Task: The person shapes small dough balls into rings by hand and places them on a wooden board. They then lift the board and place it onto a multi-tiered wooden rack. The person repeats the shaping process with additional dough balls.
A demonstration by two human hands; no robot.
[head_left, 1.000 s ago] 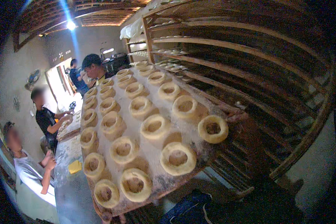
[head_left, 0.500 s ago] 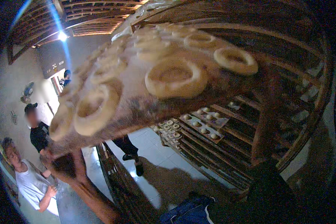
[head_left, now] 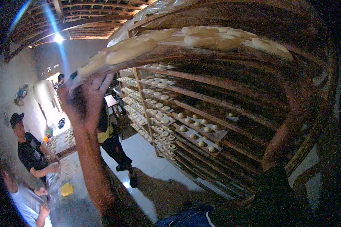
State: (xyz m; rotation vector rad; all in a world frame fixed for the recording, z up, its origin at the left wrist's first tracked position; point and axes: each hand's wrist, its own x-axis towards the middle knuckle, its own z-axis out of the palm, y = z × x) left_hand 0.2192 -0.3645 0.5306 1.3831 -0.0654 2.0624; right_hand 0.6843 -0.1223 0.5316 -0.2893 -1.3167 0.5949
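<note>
A wide tray (head_left: 166,56), blurred by motion, is raised in front of the rack with pale ring-shaped dough pieces (head_left: 208,42) on top. I see it nearly edge-on, so the holes of the rings hardly show. At its left end my left hand (head_left: 89,94) bears it from below, fingers reaching up to the underside. My right hand (head_left: 301,90), dim and smeared, holds the right end close to the rack's upper shelves. Where its fingers sit is hard to make out.
A wooden rack (head_left: 204,90) with many slatted shelves fills the right, holding dough balls (head_left: 193,136) and rings. To the left, a person in a black cap (head_left: 30,147) and another in white (head_left: 24,202) work at a floury table (head_left: 70,206). Another person's legs (head_left: 119,151) stand beyond my left arm.
The tray has risen and levelled, from a tilt that showed its top to nearly edge-on. My left hand has moved up with it, and more of the rack and table shows.
</note>
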